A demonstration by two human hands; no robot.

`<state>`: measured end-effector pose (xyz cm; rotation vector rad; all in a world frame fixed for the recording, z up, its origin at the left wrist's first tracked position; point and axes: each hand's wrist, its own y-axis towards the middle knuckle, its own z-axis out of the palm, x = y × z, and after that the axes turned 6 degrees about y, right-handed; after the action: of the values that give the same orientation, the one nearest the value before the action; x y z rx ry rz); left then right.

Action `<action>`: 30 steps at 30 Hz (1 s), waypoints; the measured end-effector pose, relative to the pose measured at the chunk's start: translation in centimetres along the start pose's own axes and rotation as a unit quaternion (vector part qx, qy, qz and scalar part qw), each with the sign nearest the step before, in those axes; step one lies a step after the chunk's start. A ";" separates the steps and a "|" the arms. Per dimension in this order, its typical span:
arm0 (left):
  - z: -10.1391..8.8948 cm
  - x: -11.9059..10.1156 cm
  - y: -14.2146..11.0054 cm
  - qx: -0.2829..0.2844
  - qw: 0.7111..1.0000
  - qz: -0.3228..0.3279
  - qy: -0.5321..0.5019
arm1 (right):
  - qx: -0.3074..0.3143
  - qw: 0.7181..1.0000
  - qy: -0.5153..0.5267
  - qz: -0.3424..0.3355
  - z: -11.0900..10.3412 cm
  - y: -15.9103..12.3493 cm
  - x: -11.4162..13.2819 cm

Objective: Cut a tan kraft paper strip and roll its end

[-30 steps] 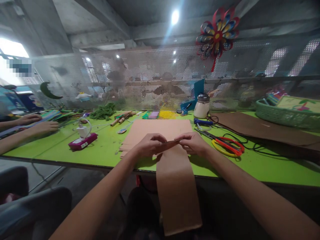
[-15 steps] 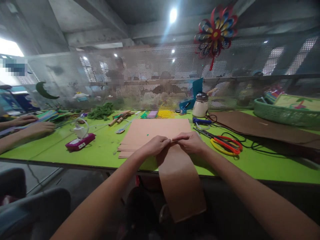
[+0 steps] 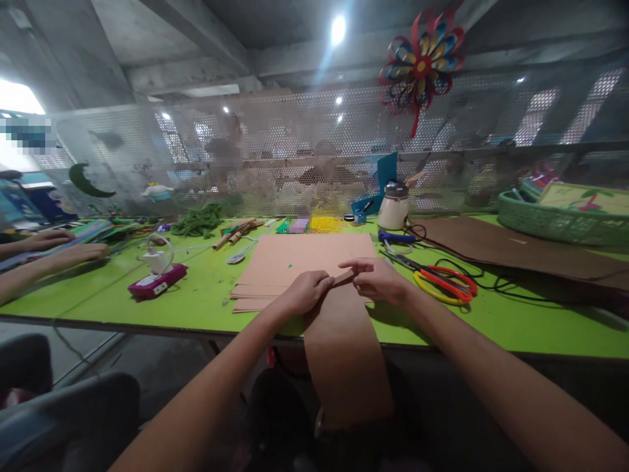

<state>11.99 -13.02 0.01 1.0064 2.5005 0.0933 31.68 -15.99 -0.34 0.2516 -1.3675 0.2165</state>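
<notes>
A long strip of brown paper (image 3: pixel 346 354) hangs from my hands over the table's front edge, its upper end rolled or folded into a narrow band. My left hand (image 3: pixel 310 290) pinches the left end of that band between thumb and fingers. At the right end, my right hand (image 3: pixel 376 278) grips the band with thumb and fingers, its index finger stretched out along the top. Just beyond both hands lies a stack of light brown paper sheets (image 3: pixel 304 252) on the green table (image 3: pixel 206 282), its near left edges fanned out.
Right of the stack lie scissors (image 3: pixel 445 285) with red and yellow handles, a blue glue gun (image 3: pixel 397 238) and a dark cable. Behind stand a white jar (image 3: pixel 394 208) and a green basket (image 3: pixel 560 219). A purple power strip (image 3: pixel 158 282) and another person's hands (image 3: pixel 81 252) are at left.
The paper's upper end has been rolled or folded between my fingers, and its hanging end now sits higher. The hanging part swung right, then back left.
</notes>
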 end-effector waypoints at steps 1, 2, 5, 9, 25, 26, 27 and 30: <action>0.0 0.0 0.0 -0.002 1.000 0.000 -0.002 | 0.005 1.000 0.011 -0.001 -0.2 0.0 0.1; 0.0 0.0 0.0 -0.001 1.000 0.000 -0.004 | 0.008 1.000 0.017 0.003 -0.3 0.0 0.1; -0.2 -0.2 -0.2 0.006 1.000 0.005 -0.011 | 0.006 1.000 -0.016 0.018 -0.3 -0.1 0.2; -0.6 -0.6 -0.3 0.004 1.000 0.013 -0.009 | 0.018 0.996 -0.091 0.009 0.0 -0.2 0.1; -0.5 -0.9 -0.1 -0.001 0.999 -0.007 -0.053 | -0.021 0.999 -0.034 0.017 0.3 -0.1 0.2; -0.5 -0.9 -0.1 -0.001 0.998 -0.006 -0.061 | -0.024 0.999 -0.031 0.017 0.4 -0.1 0.2; -0.5 -0.8 -0.1 0.001 0.998 -0.006 -0.069 | -0.025 0.999 -0.030 0.017 0.4 -0.2 0.2; -0.8 -0.7 -0.1 0.020 0.996 -0.010 -0.090 | -0.037 0.999 -0.034 0.013 0.5 -0.3 0.4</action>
<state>12.03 -13.52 0.95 0.9599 2.3568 -0.0503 31.34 -16.42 0.12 0.1809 -1.4430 0.1813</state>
